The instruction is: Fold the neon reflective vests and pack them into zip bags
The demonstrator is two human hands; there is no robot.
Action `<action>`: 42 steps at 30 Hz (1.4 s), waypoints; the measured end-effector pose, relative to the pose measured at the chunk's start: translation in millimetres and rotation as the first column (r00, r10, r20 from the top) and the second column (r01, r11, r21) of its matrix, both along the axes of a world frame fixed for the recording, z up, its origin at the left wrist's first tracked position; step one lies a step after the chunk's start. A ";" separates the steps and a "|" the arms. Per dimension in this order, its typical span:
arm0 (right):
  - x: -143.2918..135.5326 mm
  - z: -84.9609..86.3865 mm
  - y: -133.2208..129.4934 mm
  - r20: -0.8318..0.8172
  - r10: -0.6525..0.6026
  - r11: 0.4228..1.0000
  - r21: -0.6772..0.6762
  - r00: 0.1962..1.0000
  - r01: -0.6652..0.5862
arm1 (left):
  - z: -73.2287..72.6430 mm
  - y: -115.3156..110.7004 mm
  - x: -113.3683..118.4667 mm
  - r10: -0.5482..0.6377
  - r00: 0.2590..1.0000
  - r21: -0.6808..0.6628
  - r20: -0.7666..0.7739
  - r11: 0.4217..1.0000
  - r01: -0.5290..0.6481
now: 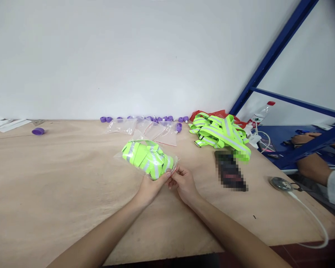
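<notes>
A clear zip bag (173, 160) holds a folded neon-yellow reflective strap (147, 158) with silver stripes. My left hand (153, 186) grips the bag's lower right part, thumb on top. At the bag's right end, by the red zip line, my right hand (184, 182) pinches the edge with closed fingers. Both hands meet at this corner, just above the wooden table (72, 193). Beyond the filled bag lie several flat clear zip bags (156, 130), one with a red line showing.
A heap of neon reflective straps (220, 130) lies on red plastic at back right. Purple caps (156, 119) line the wall. A pixelated dark object (230, 171), a round corded device (280, 183) and a blue frame (276, 44) are rightward. Another person's arm (312, 167) shows beyond.
</notes>
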State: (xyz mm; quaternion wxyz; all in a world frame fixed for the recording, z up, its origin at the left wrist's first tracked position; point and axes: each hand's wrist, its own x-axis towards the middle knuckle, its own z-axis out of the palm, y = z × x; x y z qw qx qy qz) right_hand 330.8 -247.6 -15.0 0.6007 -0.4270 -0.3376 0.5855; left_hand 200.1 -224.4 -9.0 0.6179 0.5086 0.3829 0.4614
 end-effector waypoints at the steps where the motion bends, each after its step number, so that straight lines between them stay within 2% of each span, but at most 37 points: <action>1: 1.0 0.3 -0.2 -0.005 0.024 1.000 0.020 1.000 -0.024 | 0.1 0.9 -1.1 -0.004 1.000 -0.001 0.015 1.000 0.004; 7: 6.5 -0.6 -0.8 0.000 0.189 0.981 0.041 0.982 -0.189 | -2.4 7.9 -8.2 -0.020 0.995 -0.012 0.099 1.000 0.022; 13: 1.9 -5.1 -0.3 -0.071 0.151 0.989 -0.002 0.986 -0.151 | -7.9 5.9 -7.9 -0.067 0.990 -0.053 0.128 0.996 0.074; 18: 0.9 -5.5 -0.3 -0.117 0.137 0.988 -0.052 0.984 -0.144 | -0.8 4.7 -9.5 -0.088 0.990 -0.048 0.107 0.994 0.093; 22: 4.8 -2.0 1.6 0.000 0.147 0.988 -0.038 0.989 -0.147 | 7.7 8.8 -14.7 -0.132 0.983 -0.008 0.128 0.991 0.134; 25: 8.6 1.1 4.5 0.228 0.081 0.994 0.053 0.970 -0.095 | 9.1 12.1 -16.3 -0.127 0.983 0.029 0.133 0.992 0.125; 27: 10.5 1.8 6.2 0.329 -0.031 0.990 0.142 0.944 -0.017 | 8.4 13.1 -15.5 -0.113 0.982 0.003 0.149 0.994 0.114; 30: 12.5 0.2 7.8 0.360 -0.175 0.972 0.214 0.916 0.102 | 9.7 13.4 -14.6 -0.121 0.964 -0.110 0.238 0.982 0.150; 32: 14.1 -1.0 8.1 0.412 -0.215 0.960 0.254 0.886 0.114 | 12.5 14.0 -16.0 -0.144 0.944 -0.221 0.296 0.951 0.214; 34: 16.8 -0.7 7.8 0.523 -0.241 0.933 0.357 0.817 0.046 | 15.4 15.4 -19.2 -0.147 0.940 -0.339 0.307 0.906 0.253; 37: 22.4 3.1 6.6 0.680 -0.261 0.854 0.493 0.686 -0.164 | 17.0 18.9 -25.2 -0.208 0.930 -0.427 0.303 0.843 0.327; 39: 26.3 7.0 5.5 0.726 -0.254 0.814 0.517 0.639 -0.264 | 16.4 21.6 -29.2 -0.291 0.903 -0.420 0.315 0.811 0.408; 42: 30.8 12.5 3.6 0.739 -0.256 0.785 0.535 0.624 -0.312 | 15.7 25.5 -35.1 -0.414 0.847 -0.358 0.334 0.775 0.521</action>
